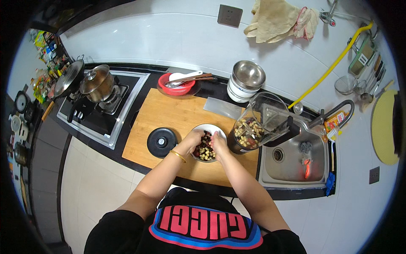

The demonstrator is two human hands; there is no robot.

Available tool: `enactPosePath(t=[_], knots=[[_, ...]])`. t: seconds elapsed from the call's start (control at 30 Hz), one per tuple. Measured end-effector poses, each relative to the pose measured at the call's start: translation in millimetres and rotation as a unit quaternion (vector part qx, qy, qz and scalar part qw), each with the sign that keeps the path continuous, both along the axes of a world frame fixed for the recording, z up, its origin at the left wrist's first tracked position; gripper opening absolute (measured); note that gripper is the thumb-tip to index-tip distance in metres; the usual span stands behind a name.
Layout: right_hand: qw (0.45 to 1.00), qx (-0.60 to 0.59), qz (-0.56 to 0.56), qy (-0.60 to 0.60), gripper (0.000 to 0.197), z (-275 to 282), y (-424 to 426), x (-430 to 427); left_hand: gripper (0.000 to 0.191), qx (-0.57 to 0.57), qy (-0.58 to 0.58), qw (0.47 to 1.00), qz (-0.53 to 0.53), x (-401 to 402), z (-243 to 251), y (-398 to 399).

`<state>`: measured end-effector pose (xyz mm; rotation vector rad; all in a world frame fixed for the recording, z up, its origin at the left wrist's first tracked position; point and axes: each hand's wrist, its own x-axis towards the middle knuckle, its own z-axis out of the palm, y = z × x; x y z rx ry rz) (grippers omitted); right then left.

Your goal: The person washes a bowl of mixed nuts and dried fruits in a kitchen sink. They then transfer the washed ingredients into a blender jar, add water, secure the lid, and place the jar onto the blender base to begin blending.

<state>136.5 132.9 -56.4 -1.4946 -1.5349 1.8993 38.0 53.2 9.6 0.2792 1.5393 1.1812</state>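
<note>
A white bowl [200, 127] stands on the bamboo cutting board [177, 111] and holds mixed beans [206, 153], pale and dark, with some dark red pieces among them. My left hand [192, 141] reaches in over the left rim, its fingers bent down at the beans. From the right side my right hand [219, 144] dips in too, thumb uppermost. The fingertips of both hands are partly hidden, so any grip on beans is unclear. Right of the bowl is a clear blender jug [241, 150] with a dark handle, containing similar beans. A round black lid [154, 143] lies left.
Behind the board sit a red basket [176, 91] with utensils and stacked bowls [240, 91]. A flat translucent sheet [222, 108] lies on the board's far edge. The steel sink [269, 171] is at right; a gas stove [95, 123] with a lidded pot [98, 85] is at left.
</note>
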Motion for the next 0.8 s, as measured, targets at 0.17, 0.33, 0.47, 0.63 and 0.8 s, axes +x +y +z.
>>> enactPosePath(t=[0.17,0.33,0.47,0.63,0.8], knots=[[0.997,-0.07,0.03,0.026,0.053,-39.2,18.4,-10.3,0.024,-0.003,0.029,0.999,0.029,7.3,-13.9,10.7],[0.987,-0.153,0.036,-0.028,0.06,26.4,16.6,-2.0,0.044,-0.021,-0.078,0.997,-0.02,2.8,10.8,5.6],[0.989,-0.138,0.023,-0.047,0.056,9.8,18.5,-9.5,0.04,-0.017,-0.088,0.995,0.041,10.6,5.8,13.7],[0.992,-0.102,-0.066,0.042,0.033,9.2,-2.5,-7.0,0.034,0.046,-0.058,0.987,0.14,29.7,-14.7,9.5],[0.981,0.193,0.006,-0.026,0.035,-46.4,1.5,-5.6,0.035,0.105,0.323,0.939,0.051,32.0,-32.4,0.5]])
